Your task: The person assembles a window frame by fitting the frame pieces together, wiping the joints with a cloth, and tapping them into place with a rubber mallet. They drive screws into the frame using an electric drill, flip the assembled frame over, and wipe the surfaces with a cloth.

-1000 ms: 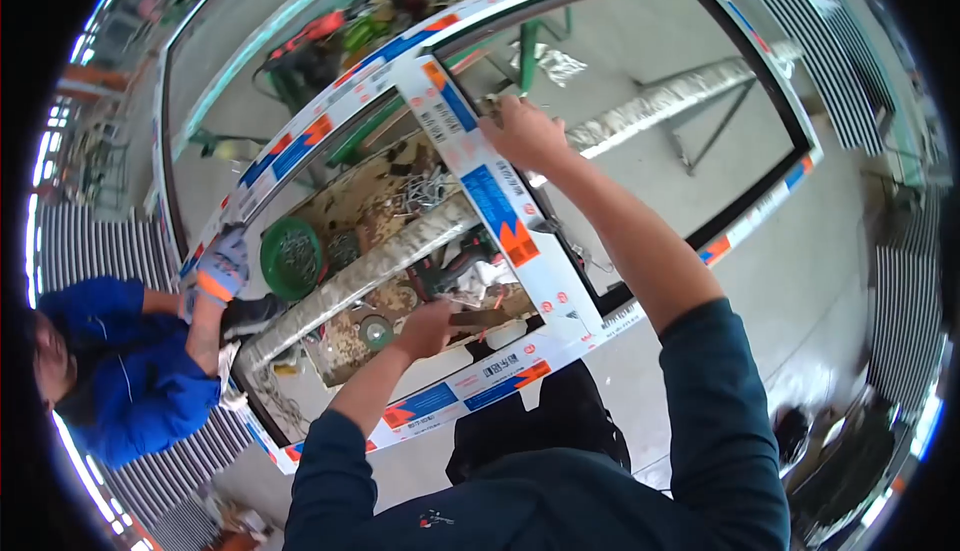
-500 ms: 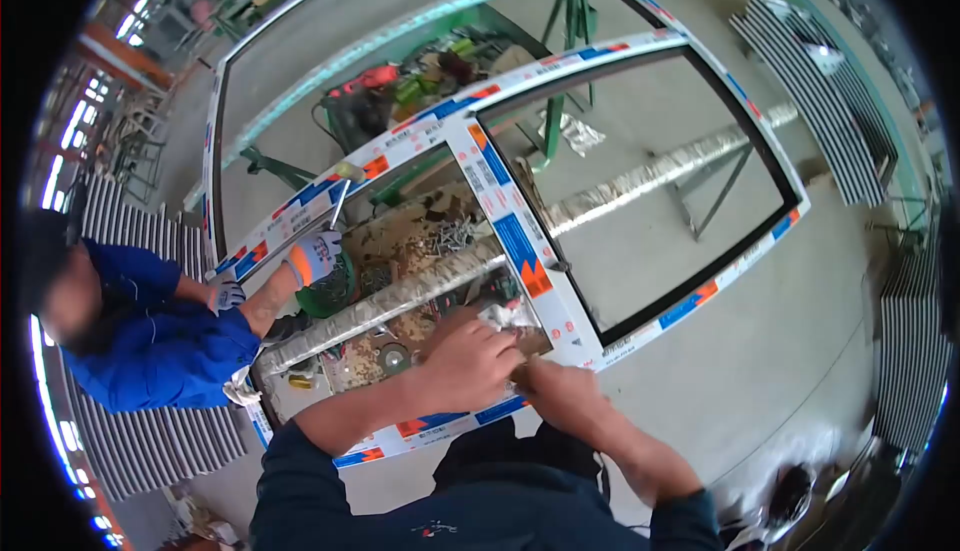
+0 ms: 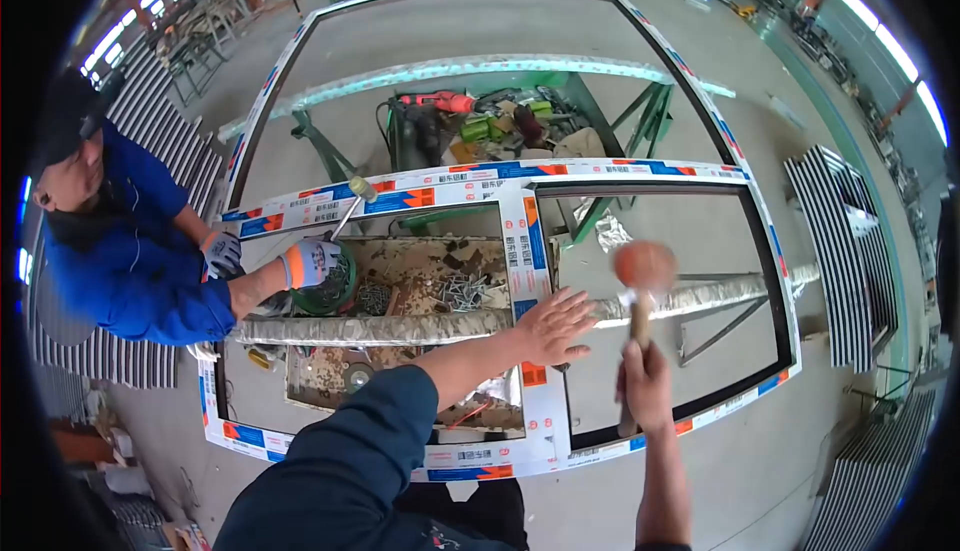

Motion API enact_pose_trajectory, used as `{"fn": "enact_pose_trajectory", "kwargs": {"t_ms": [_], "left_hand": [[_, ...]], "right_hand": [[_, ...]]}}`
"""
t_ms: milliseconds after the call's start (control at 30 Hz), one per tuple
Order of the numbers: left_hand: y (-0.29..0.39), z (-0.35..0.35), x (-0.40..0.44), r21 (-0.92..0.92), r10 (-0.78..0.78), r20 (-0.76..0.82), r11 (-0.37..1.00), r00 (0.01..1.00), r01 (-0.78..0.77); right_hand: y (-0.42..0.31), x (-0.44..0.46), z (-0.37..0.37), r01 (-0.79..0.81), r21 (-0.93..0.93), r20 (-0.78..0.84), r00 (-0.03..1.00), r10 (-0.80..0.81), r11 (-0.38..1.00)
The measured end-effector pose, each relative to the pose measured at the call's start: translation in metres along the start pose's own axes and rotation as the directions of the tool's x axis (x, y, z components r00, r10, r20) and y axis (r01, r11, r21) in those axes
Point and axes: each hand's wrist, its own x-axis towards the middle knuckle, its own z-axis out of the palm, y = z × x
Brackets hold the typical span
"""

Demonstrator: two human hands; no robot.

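A large window frame (image 3: 545, 456) wrapped in white, blue and orange protective film lies flat in front of me. My left hand (image 3: 553, 329) rests with fingers spread on its upright middle bar (image 3: 524, 251), next to the foil-wrapped support beam. Off to the right, my right hand (image 3: 647, 386) grips the wooden handle of a mallet (image 3: 645, 266). The mallet's reddish-orange head is blurred and points away from me, over the right-hand opening. Nothing is between my left fingers.
At left, a co-worker in blue holds a hammer (image 3: 362, 188) in a gloved hand (image 3: 310, 263) beside a green bucket (image 3: 330, 286). A board (image 3: 400, 251) with screws lies below the frame. A green tool bin (image 3: 590, 101) stands beyond. Stacked profiles (image 3: 835, 251) lie right.
My hands were close together near the middle bar's near end. Now they are apart, the left flat on the bar, the right holding the mallet. The view has turned and levelled.
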Motion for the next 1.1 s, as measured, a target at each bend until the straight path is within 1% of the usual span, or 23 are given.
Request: {"fn": "enact_pose_trajectory", "kwargs": {"t_ms": [67, 133, 200, 233, 267, 300, 333, 367, 400, 467, 500, 567, 633, 733, 767, 833, 867, 900, 933, 967, 1000, 1067, 1100], "left_hand": [[0.000, 0.003, 0.002, 0.027, -0.020, 0.054, 0.999, 0.998, 0.018], [0.002, -0.008, 0.004, 0.043, -0.039, 0.081, 0.998, 0.996, 0.036], [0.002, -0.014, 0.006, 0.026, -0.036, 0.164, 0.999, 0.986, 0.032], [0.000, -0.005, 0.005, 0.000, -0.033, 0.093, 0.999, 0.995, 0.033], [-0.001, -0.002, 0.005, -0.001, -0.039, 0.095, 0.999, 0.995, 0.039], [-0.003, -0.002, 0.006, 0.009, -0.026, 0.090, 1.000, 0.996, 0.026], [-0.003, -0.001, 0.006, 0.011, -0.017, 0.088, 1.000, 0.996, 0.016], [-0.004, 0.006, 0.003, 0.007, -0.012, 0.039, 1.000, 0.999, 0.012], [-0.009, 0.008, 0.005, 0.011, 0.000, 0.048, 1.000, 0.999, -0.001], [-0.003, 0.003, 0.007, 0.059, -0.046, 0.137, 0.998, 0.989, 0.038], [-0.001, 0.000, 0.005, 0.045, -0.050, 0.083, 0.998, 0.995, 0.046], [-0.001, -0.010, 0.007, 0.022, -0.053, 0.081, 0.998, 0.995, 0.051], [0.000, -0.009, 0.007, -0.004, -0.045, 0.027, 0.999, 0.999, 0.046], [-0.001, -0.010, 0.007, -0.059, -0.036, 0.003, 0.998, 0.999, 0.036], [-0.005, -0.007, 0.009, -0.060, -0.038, 0.013, 0.997, 0.999, 0.039], [-0.005, 0.004, 0.010, -0.001, -0.014, -0.110, 1.000, 0.994, 0.014], [-0.004, -0.003, 0.009, -0.013, 0.025, -0.201, 1.000, 0.979, -0.028], [-0.006, -0.018, 0.012, -0.226, -0.023, -0.064, 0.974, 0.998, 0.008], [-0.003, -0.020, 0.014, -0.211, -0.045, -0.019, 0.977, 0.999, 0.040], [-0.004, -0.008, 0.014, -0.190, -0.035, -0.114, 0.982, 0.993, 0.013], [-0.004, 0.005, 0.011, -0.156, -0.025, -0.217, 0.988, 0.976, -0.009], [-0.005, 0.009, 0.013, -0.019, 0.078, -0.443, 0.995, 0.893, -0.096], [-0.006, 0.010, 0.011, -0.041, 0.076, -0.453, 0.994, 0.888, -0.106]], "right_hand": [[-0.021, 0.055, 0.012, -0.052, 0.012, 0.087, 0.995, 0.051, 0.999], [-0.047, 0.096, 0.028, 0.145, 0.081, 0.083, 0.985, -0.152, 0.986], [-0.074, 0.128, 0.041, 0.315, 0.153, 0.074, 0.942, -0.329, 0.937], [-0.073, 0.145, 0.054, 0.398, 0.162, 0.007, 0.915, -0.404, 0.903], [-0.066, 0.162, 0.062, 0.513, 0.019, 0.019, 0.858, -0.513, 0.858], [-0.013, 0.209, 0.074, 0.610, -0.279, 0.069, 0.783, -0.618, 0.741], [0.035, 0.245, 0.084, 0.646, -0.540, 0.159, 0.707, -0.689, 0.539], [0.027, 0.235, 0.086, 0.635, -0.534, 0.160, 0.724, -0.671, 0.558], [0.006, 0.240, 0.085, 0.476, -0.549, 0.303, 0.879, -0.368, 0.687], [-0.024, 0.248, 0.075, 0.289, -0.601, 0.432, 0.902, -0.001, 0.745], [-0.031, 0.251, 0.069, 0.279, -0.533, 0.411, 0.910, -0.044, 0.798], [-0.054, 0.245, 0.062, 0.284, -0.461, 0.396, 0.914, -0.091, 0.841], [-0.082, 0.223, 0.054, 0.376, -0.119, 0.225, 0.912, -0.344, 0.919], [-0.115, 0.198, 0.041, 0.283, 0.030, 0.255, 0.925, -0.281, 0.959], [-0.116, 0.191, 0.038, 0.275, 0.037, 0.256, 0.926, -0.276, 0.961], [-0.101, 0.163, 0.027, 0.252, 0.103, 0.238, 0.933, -0.270, 0.962], [-0.092, 0.140, 0.016, 0.250, 0.059, 0.207, 0.944, -0.256, 0.967], [-0.075, 0.115, 0.004, 0.278, 0.021, 0.206, 0.939, -0.277, 0.960], [-0.055, 0.086, -0.009, 0.296, -0.031, 0.213, 0.935, -0.283, 0.955], [-0.034, 0.057, -0.021, 0.354, -0.062, 0.230, 0.915, -0.331, 0.933], [-0.017, 0.025, -0.033, 0.315, -0.123, 0.248, 0.928, -0.278, 0.941], [0.013, -0.035, -0.045, 0.197, -0.286, 0.173, 0.973, -0.152, 0.938], [0.025, -0.064, -0.047, 0.133, -0.300, 0.148, 0.985, -0.092, 0.945]]}}
